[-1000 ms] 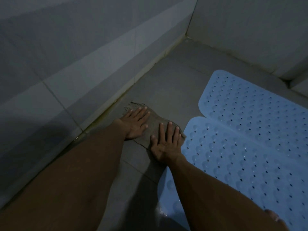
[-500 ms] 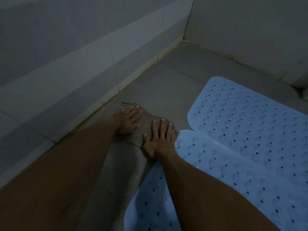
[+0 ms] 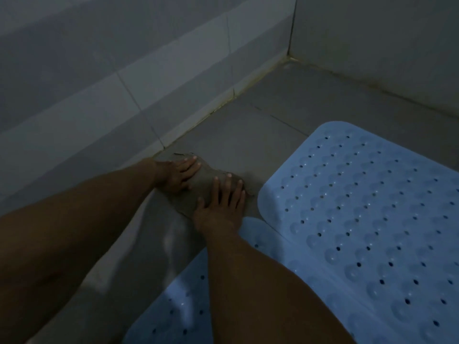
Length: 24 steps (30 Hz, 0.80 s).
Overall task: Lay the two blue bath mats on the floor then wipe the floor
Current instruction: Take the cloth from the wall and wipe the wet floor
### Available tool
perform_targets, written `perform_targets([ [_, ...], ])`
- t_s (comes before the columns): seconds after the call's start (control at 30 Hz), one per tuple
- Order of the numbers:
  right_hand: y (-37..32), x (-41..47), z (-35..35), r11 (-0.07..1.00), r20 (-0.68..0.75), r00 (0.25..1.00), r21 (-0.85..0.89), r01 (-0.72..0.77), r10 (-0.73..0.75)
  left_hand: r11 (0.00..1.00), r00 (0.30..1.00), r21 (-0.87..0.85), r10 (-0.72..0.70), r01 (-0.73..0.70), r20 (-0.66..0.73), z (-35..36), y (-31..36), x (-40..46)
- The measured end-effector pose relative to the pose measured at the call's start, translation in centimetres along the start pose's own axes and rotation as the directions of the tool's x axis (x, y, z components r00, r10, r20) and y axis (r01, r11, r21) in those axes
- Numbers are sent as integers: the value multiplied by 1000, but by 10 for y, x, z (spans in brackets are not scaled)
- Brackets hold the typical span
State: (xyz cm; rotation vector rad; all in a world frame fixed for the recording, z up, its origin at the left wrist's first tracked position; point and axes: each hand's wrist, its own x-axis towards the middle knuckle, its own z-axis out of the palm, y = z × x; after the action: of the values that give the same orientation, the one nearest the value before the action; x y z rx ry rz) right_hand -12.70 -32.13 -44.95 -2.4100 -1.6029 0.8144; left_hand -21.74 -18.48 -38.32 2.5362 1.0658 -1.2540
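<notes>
A frayed brown cloth lies flat on the grey tiled floor near the left wall. My left hand presses on its left part, fingers spread. My right hand presses on its right part, palm down. Right of the cloth, one blue bath mat with holes and round bumps lies flat. The second blue bath mat lies nearer to me, partly under the first and under my right forearm.
A tiled wall runs along the left, close to the cloth. Another wall closes the far side and meets it in a corner. A wet sheen shows on the floor between my arms.
Both hands and the cloth have slid back toward me along the left wall, away from the corner. The view has shifted, showing more floor ahead.
</notes>
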Motion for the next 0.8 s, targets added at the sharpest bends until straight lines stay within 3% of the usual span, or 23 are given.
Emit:
perform_targets([
  [0.37, 57, 70, -72, 994, 51, 998, -111, -20, 26, 993, 985, -98, 53, -70, -165, -54, 12, 76],
  [0.8, 91, 139, -115, 990, -20, 997, -114, -82, 80, 987, 977, -104, 104, -125, -184, -136, 19, 146],
])
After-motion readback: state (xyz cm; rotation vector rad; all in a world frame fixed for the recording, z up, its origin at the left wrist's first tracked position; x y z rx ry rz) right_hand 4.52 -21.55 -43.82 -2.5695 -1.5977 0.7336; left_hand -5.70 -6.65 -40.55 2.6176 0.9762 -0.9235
